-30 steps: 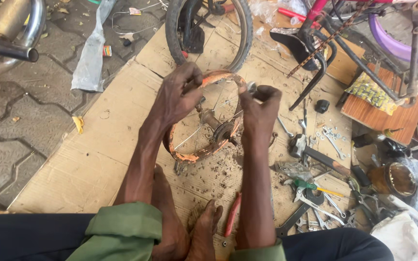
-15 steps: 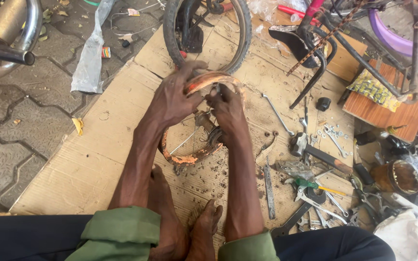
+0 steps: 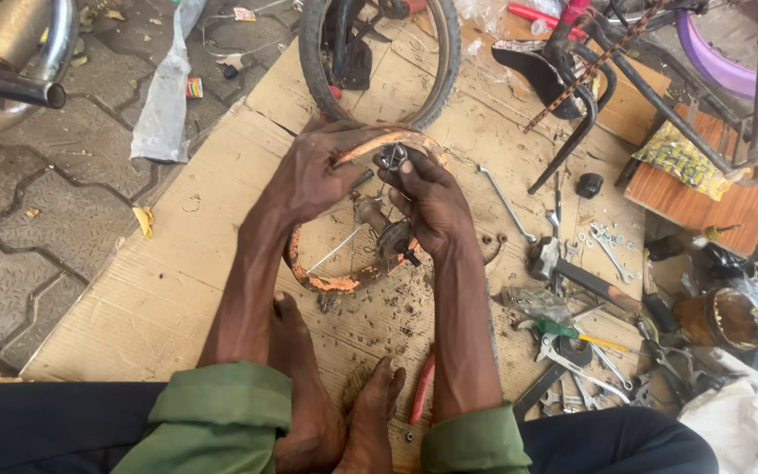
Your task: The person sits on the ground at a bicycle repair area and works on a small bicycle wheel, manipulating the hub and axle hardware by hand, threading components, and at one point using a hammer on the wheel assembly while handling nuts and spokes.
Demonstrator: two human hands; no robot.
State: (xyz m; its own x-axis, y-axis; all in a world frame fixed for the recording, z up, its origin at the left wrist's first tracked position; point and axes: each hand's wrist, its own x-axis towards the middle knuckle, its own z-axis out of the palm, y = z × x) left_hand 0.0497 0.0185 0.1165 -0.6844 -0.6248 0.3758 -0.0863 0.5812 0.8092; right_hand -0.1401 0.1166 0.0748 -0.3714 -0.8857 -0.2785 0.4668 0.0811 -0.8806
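Gripped at its upper edge by the left hand [image 3: 318, 175], the rusty wheel rim [image 3: 344, 281] is held over the cardboard sheet [image 3: 133, 290], its far edge lifted toward a black tyre [image 3: 436, 79] and its near edge low by the bare feet [image 3: 335, 412]; its hub [image 3: 388, 233] sits in the middle. Just to the right, the right hand [image 3: 436, 206] is closed on a small metal tool [image 3: 392, 158] set against the top of the rim. Compared with a second ago, the right hand has been brought in beside the left. Spanners [image 3: 589, 360] are scattered further right.
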